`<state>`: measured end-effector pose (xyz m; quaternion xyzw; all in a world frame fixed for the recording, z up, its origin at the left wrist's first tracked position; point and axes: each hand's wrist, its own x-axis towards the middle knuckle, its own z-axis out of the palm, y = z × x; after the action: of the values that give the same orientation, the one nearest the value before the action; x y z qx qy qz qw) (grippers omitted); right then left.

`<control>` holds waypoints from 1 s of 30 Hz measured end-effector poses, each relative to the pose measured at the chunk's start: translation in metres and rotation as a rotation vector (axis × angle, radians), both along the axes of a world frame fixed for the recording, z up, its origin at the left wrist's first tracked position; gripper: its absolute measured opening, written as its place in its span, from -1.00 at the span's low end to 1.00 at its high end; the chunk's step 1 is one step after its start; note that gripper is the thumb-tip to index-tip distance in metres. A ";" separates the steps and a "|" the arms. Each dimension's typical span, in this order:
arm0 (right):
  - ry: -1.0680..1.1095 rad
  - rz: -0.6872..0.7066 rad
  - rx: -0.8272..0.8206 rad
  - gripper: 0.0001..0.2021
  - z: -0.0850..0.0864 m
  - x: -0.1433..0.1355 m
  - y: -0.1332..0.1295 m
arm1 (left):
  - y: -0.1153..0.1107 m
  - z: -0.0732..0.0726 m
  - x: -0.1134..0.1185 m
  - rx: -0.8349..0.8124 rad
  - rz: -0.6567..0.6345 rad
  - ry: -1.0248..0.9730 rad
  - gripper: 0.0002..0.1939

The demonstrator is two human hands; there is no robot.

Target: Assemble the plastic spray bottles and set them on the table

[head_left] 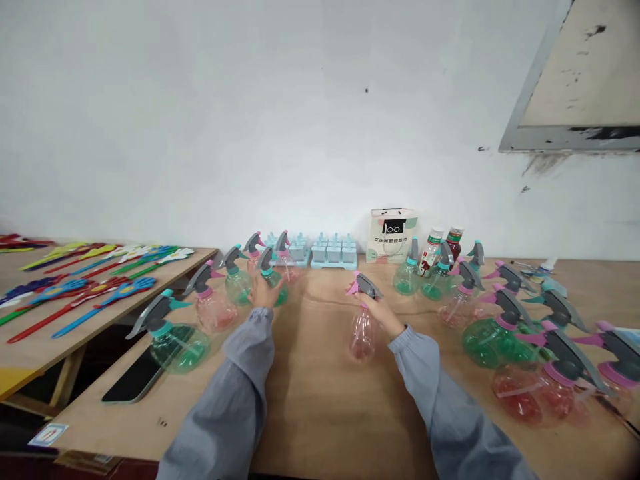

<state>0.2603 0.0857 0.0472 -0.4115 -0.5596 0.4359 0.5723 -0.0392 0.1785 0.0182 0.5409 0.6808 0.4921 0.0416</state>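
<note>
My right hand is closed round the neck of a clear pink spray bottle with a grey and pink head, upright at the middle of the wooden table. Farther left, my left hand has its fingers at a green spray bottle with a grey head, seemingly round its upper part. Beside that hand stand another green spray bottle and a pink one. A larger green bottle stands nearer, by a black phone.
Several green and pink spray bottles crowd the right side. Along the wall stand light blue moulds, a paper bag and two bottles with red labels or contents. Colourful hand-shaped sticks lie on the left table.
</note>
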 end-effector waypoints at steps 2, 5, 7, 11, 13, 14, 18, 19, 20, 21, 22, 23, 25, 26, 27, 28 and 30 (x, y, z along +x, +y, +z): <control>0.064 0.063 -0.128 -0.71 0.004 0.003 -0.001 | -0.013 -0.008 0.012 -0.042 0.007 0.011 -0.28; 0.175 0.123 -0.259 -0.73 0.009 0.006 -0.002 | -0.043 -0.025 0.034 -0.059 -0.004 0.103 -0.25; 0.220 0.144 -0.308 -0.75 0.012 0.008 -0.004 | -0.063 -0.037 0.048 -0.013 -0.037 0.183 -0.24; 0.179 0.189 -0.338 -0.77 0.020 0.008 -0.010 | -0.086 -0.052 0.060 0.122 -0.107 0.173 -0.28; 0.170 0.203 -0.330 -0.78 0.022 0.007 -0.013 | -0.088 -0.055 0.060 0.170 -0.142 0.136 -0.28; 0.168 0.209 -0.327 -0.78 0.023 0.007 -0.014 | -0.088 -0.055 0.060 0.184 -0.158 0.124 -0.28; 0.189 0.174 -0.344 -0.78 0.018 0.004 -0.011 | -0.086 -0.055 0.058 0.190 -0.191 0.128 -0.32; 0.212 0.152 -0.344 -0.80 0.016 0.004 -0.009 | -0.085 -0.054 0.057 0.188 -0.193 0.138 -0.34; 0.240 0.134 -0.336 -0.82 0.014 0.004 -0.007 | -0.085 -0.054 0.057 0.189 -0.194 0.151 -0.35; 0.269 0.122 -0.323 -0.83 0.013 0.003 -0.006 | -0.085 -0.054 0.057 0.193 -0.194 0.163 -0.35; 0.292 0.117 -0.308 -0.83 0.012 0.003 -0.004 | -0.086 -0.053 0.057 0.197 -0.195 0.174 -0.36; 0.306 0.118 -0.294 -0.82 0.012 0.003 -0.004 | -0.086 -0.053 0.057 0.200 -0.196 0.182 -0.36; 0.298 0.144 -0.290 -0.77 0.013 0.003 -0.004 | -0.086 -0.052 0.057 0.195 -0.198 0.188 -0.37; 0.281 0.171 -0.290 -0.75 0.014 0.003 -0.005 | -0.087 -0.052 0.057 0.185 -0.201 0.187 -0.37; 0.260 0.207 -0.288 -0.72 0.015 0.003 -0.006 | -0.087 -0.052 0.057 0.172 -0.205 0.185 -0.36; 0.238 0.245 -0.281 -0.71 0.016 0.003 -0.007 | -0.087 -0.051 0.057 0.159 -0.207 0.181 -0.35; 0.214 0.281 -0.266 -0.72 0.017 0.001 -0.008 | -0.088 -0.050 0.057 0.136 -0.212 0.172 -0.33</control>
<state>0.2617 0.0773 0.0643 -0.3527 -0.4849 0.6226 0.5028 0.0183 0.0909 -0.0319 0.6515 0.5861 0.4817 -0.0019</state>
